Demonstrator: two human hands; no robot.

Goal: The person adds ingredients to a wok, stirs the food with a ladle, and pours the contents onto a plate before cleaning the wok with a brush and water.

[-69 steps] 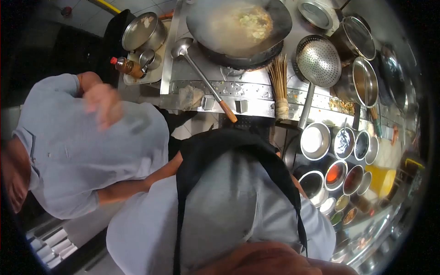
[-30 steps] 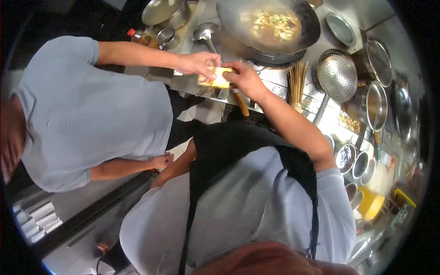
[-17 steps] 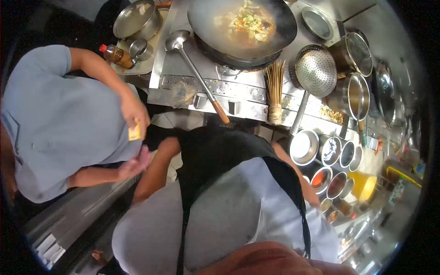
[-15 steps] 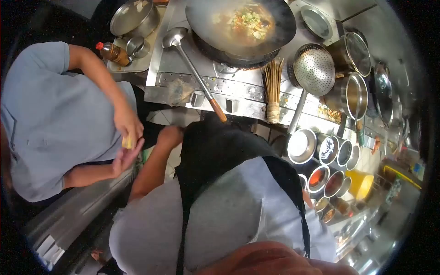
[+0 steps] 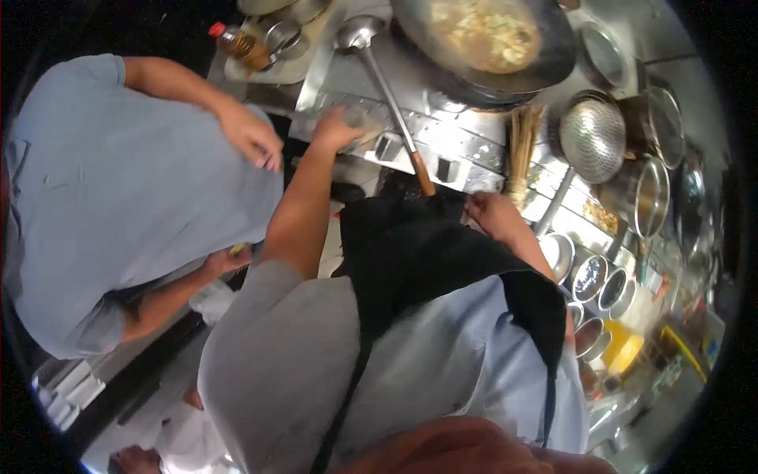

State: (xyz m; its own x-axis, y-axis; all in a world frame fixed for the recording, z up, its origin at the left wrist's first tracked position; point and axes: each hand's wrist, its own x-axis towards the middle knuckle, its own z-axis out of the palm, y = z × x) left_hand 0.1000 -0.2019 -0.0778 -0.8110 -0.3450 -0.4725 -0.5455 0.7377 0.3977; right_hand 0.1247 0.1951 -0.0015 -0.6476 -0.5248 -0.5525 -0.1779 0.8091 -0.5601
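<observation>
My left hand reaches to the stove's front ledge, its fingers blurred and curled on a crumpled greyish rag. Just right of it lies a steel ladle, its wooden handle end past the stove's edge. My right hand is low at the stove front, fingers bent inward beside my black apron; what they hold, if anything, is hidden. Beyond the ledge, a dark wok contains steaming chopped food. Two control knobs sit on the stove front between my hands.
A co-worker in a grey shirt stands close on my left. A bamboo brush and a perforated strainer are right of the wok. Steel pots and several seasoning bowls line the right. A red-capped bottle stands back left.
My left hand has moved forward from beside my apron to the rag on the ledge. My right hand has come into view. The co-worker's hands have separated. The view has shifted.
</observation>
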